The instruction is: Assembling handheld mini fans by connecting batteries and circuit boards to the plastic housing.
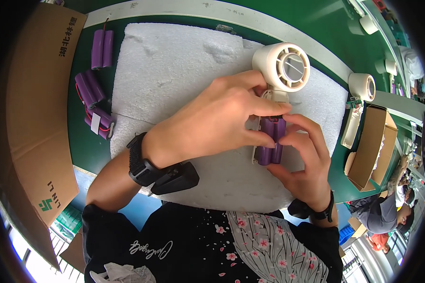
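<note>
Two hands, both at work on one piece. White fan [269,66] lies on the pale foam sheet [174,61], right of its middle, round head up and away from me, slatted face with a shiny disc at its centre. Its handle runs down toward me, open, with the purple battery pack [272,150] lying lengthwise along it, two cells side by side.

Left hand [222,111]: partly closed on the fan, reaching across from the left. Index finger lies over the top of the handle, thumb tip against the cells; some fingers are hidden at the neck below the head. Black device [174,178] strapped at this wrist.

Right hand [309,158]: fingers curled, closed about the pack from the right, index tip near the upper end, thumb at the lower end. Cannot tell whether it also grips the handle's edge. Black band [326,213] on this wrist.

Left of the foam, on the green table [92,155]: three more purple packs [89,89] in a ragged column, red wire showing. Beyond them, a large cardboard box [38,122]. On the right, a second fan [362,87] with bared circuit board, near a small open carton [363,158].
</note>
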### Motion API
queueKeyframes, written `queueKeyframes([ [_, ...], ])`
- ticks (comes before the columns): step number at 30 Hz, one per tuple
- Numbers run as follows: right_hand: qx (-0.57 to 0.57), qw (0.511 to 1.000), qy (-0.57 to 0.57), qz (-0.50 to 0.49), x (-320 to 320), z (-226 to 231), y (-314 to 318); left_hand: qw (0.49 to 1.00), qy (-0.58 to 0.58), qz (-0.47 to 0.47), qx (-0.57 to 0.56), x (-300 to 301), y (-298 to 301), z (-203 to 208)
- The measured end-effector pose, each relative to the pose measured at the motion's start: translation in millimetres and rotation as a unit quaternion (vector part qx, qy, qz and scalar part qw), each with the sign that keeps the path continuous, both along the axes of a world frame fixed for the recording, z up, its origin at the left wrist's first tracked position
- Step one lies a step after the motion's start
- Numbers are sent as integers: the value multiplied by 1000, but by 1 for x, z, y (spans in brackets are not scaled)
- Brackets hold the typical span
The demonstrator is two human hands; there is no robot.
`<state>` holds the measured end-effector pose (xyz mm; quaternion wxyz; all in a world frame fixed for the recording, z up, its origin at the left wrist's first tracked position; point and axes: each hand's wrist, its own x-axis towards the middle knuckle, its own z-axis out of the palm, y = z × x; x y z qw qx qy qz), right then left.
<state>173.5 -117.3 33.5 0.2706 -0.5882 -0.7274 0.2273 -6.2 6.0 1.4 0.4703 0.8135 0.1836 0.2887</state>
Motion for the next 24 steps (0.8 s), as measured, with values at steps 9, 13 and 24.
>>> queueKeyframes([
  [9, -23, 999, 30, -33, -5, -4, 6, 999, 30, 0, -39, -3, -2, 3],
  [13, -23, 999, 25, -14, -4, -4, 4, 998, 9, 2, -59, 0, -4, 4],
  [24, 66, 990, -117, 31, -6, -6, -5, 997, 12, -16, -69, -5, 1, 2],
])
